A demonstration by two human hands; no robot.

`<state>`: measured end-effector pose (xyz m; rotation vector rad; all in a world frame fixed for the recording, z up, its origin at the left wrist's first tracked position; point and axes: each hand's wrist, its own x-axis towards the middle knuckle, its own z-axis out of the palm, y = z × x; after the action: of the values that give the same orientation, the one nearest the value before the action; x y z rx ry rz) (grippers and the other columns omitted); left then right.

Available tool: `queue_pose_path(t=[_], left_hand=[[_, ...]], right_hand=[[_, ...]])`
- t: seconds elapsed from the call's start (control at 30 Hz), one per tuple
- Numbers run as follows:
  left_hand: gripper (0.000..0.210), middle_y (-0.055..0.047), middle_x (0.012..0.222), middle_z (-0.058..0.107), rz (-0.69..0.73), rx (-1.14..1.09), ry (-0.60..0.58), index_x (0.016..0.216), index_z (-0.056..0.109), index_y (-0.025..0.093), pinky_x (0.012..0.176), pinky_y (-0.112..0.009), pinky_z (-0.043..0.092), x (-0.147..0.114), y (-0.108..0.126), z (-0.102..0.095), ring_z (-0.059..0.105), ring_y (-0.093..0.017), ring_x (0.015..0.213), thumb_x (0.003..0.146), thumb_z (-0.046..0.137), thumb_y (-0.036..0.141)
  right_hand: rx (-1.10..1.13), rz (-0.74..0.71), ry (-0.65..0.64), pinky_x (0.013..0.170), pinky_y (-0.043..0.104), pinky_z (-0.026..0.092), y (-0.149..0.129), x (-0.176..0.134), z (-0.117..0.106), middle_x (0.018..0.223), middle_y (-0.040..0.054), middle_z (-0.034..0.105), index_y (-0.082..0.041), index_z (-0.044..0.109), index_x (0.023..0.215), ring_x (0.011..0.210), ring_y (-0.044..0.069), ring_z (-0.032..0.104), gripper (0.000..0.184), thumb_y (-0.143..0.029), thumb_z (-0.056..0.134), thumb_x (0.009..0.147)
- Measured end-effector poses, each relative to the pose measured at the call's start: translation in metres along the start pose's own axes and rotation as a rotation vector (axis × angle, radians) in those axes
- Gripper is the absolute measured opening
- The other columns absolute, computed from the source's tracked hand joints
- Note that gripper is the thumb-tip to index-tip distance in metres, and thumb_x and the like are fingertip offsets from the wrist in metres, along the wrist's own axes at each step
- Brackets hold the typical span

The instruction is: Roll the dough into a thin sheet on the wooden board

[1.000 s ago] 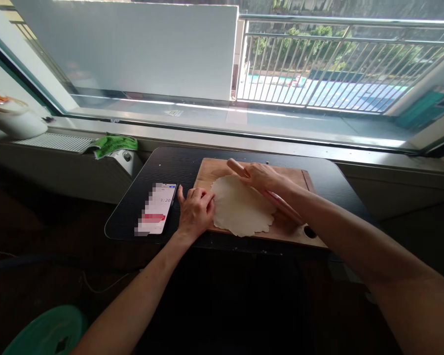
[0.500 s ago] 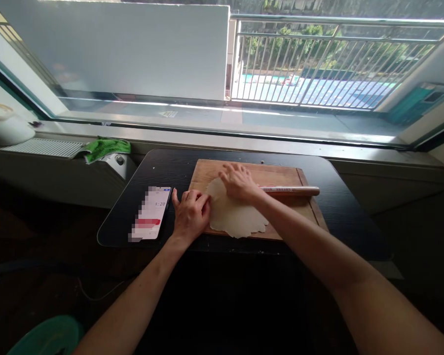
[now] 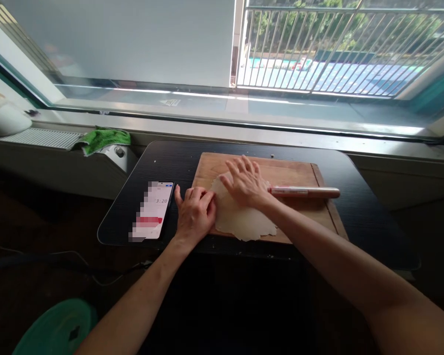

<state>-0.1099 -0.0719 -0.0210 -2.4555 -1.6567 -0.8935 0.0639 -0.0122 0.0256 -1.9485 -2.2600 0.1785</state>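
Note:
A thin, pale sheet of rolled-out dough (image 3: 246, 226) with a ragged edge lies on a wooden cutting board (image 3: 294, 170). Thumb and fingers of my left hand (image 3: 194, 213) are pinched closed at the dough's left edge. My right hand (image 3: 246, 183) lies palm down over the upper part of the dough, its fingers spread and stretched out. Just right of that wrist, a rolling pin (image 3: 307, 192) rests across the board, its right end reaching past the board's edge; the wrist hides its left end.
The board sits on a black table (image 3: 173, 162) below a window. A phone (image 3: 153, 212) showing a timer lies left of my left hand. Beyond the table are a green cloth (image 3: 105, 140) on a radiator and a white pot (image 3: 5, 116). A green basin (image 3: 57, 328) stands low at left.
The fingers of my right hand have spread further apart on the dough. My left hand keeps its place at the dough's edge. The view has shifted slightly.

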Motion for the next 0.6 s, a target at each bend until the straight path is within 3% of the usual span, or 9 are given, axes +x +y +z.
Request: queue_pose_path(t=[0.13, 0.23, 0.33, 0.5, 0.6], left_hand=[[0.019, -0.006, 0.101, 0.067, -0.002, -0.009, 0.010, 0.102, 0.074, 0.023, 0.119, -0.063, 0.017, 0.000, 0.000, -0.001, 0.060, -0.026, 0.100, 0.094, 0.056, 0.022], [0.019, -0.007, 0.101, 0.067, 0.000, 0.000, 0.011, 0.101, 0.074, 0.023, 0.119, -0.064, 0.018, 0.000, 0.001, -0.001, 0.061, -0.026, 0.099, 0.095, 0.056, 0.023], [0.018, -0.007, 0.101, 0.067, -0.001, 0.000, 0.007, 0.100, 0.074, 0.022, 0.118, -0.064, 0.018, 0.000, 0.001, -0.001, 0.061, -0.026, 0.099, 0.096, 0.056, 0.024], [0.016, -0.007, 0.102, 0.067, -0.018, -0.012, 0.007, 0.100, 0.074, 0.023, 0.118, -0.064, 0.016, 0.000, 0.001, 0.000, 0.060, -0.027, 0.101, 0.094, 0.061, 0.030], [0.015, -0.007, 0.102, 0.067, -0.017, -0.010, 0.008, 0.098, 0.073, 0.022, 0.119, -0.064, 0.016, 0.000, 0.001, 0.001, 0.061, -0.027, 0.101, 0.093, 0.062, 0.030]], right_hand=[[0.002, 0.115, -0.043, 0.122, 0.056, 0.016, 0.004, 0.026, -0.007, 0.168, 0.0152, 0.022, -0.013, 0.024, 0.161, 0.155, 0.033, 0.011, 0.068, -0.049, 0.023, 0.104], [0.011, 0.020, -0.066, 0.121, 0.053, 0.020, 0.000, 0.006, -0.002, 0.165, 0.0132, 0.030, -0.017, 0.030, 0.159, 0.154, 0.031, 0.017, 0.069, -0.055, 0.022, 0.103], [0.008, -0.067, -0.008, 0.122, 0.050, 0.021, -0.001, -0.003, 0.002, 0.162, 0.0087, 0.038, -0.024, 0.039, 0.155, 0.153, 0.028, 0.020, 0.064, -0.056, 0.025, 0.102], [0.029, 0.142, -0.017, 0.120, 0.057, 0.020, 0.010, 0.037, -0.004, 0.164, 0.0153, 0.031, -0.014, 0.030, 0.158, 0.153, 0.033, 0.018, 0.067, -0.051, 0.024, 0.103], [0.038, 0.071, -0.040, 0.120, 0.054, 0.023, 0.006, 0.022, -0.001, 0.163, 0.0148, 0.032, -0.016, 0.032, 0.158, 0.152, 0.032, 0.021, 0.067, -0.052, 0.025, 0.102]])
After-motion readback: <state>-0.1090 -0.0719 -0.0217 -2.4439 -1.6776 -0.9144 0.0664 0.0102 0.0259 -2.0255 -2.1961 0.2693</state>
